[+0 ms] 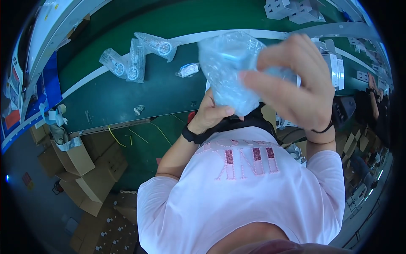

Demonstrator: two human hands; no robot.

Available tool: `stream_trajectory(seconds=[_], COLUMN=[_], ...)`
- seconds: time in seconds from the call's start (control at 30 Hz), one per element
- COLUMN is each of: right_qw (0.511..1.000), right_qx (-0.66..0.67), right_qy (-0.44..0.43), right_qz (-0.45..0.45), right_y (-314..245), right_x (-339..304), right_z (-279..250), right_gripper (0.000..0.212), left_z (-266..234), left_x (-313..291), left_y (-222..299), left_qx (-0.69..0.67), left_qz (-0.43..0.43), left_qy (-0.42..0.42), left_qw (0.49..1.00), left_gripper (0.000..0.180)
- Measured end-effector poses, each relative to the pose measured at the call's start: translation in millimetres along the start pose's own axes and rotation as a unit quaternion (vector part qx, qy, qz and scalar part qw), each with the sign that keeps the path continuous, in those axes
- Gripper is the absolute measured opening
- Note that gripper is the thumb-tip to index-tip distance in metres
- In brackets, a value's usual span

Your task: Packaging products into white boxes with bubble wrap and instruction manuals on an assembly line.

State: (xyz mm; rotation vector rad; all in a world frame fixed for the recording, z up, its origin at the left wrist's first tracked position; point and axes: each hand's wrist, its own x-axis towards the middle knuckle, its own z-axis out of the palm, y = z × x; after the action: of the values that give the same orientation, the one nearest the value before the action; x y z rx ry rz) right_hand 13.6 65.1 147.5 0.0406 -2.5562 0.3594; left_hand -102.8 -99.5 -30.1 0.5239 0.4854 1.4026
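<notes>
A clear bubble-wrap bag is held up over the front of the table, in front of my chest. My left hand is closed on its lower edge, with the thumb on the near side. My right hand is raised at the bag's right side, its thumb and forefinger bent over the plastic. Motion smears those fingertips, so I cannot tell whether they grip the bag. Something pale shows faintly inside the bag, but its kind is unclear. A small white packet in clear plastic lies on the table left of the bag.
Several bubble-wrapped items with round white ends, one of them a wrapped piece, lie on the green table. White boxes stand to the right, with more at the back. Open cardboard boxes sit on the floor at left. Another person's arm shows far right.
</notes>
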Motion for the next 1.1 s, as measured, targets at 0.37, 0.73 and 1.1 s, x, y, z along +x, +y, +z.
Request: stream_trajectory(seconds=[0.37, 0.73, 1.1], right_qw=[0.791, 0.552, 0.534], right_qx=[0.415, 0.526, 0.641], right_qy=[0.09, 0.393, 0.457], right_qz=[0.44, 0.514, 0.308], right_y=[-3.3, 137.2, 135.3], right_x=[-23.4, -126.5, -86.5], right_z=[52.7, 100.2, 132.5], right_gripper=[0.089, 0.036, 0.029], left_z=[8.2, -137.7, -97.2], left_x=[0.8, 99.9, 74.8], left_y=[14.5, -11.4, -46.9], left_qx=[0.027, 0.697, 0.696], left_qz=[-0.081, -0.233, -0.203], left_qy=[0.058, 0.282, 0.373], left_qw=[0.995, 0.617, 0.579], left_gripper=[0.066, 0.064, 0.109])
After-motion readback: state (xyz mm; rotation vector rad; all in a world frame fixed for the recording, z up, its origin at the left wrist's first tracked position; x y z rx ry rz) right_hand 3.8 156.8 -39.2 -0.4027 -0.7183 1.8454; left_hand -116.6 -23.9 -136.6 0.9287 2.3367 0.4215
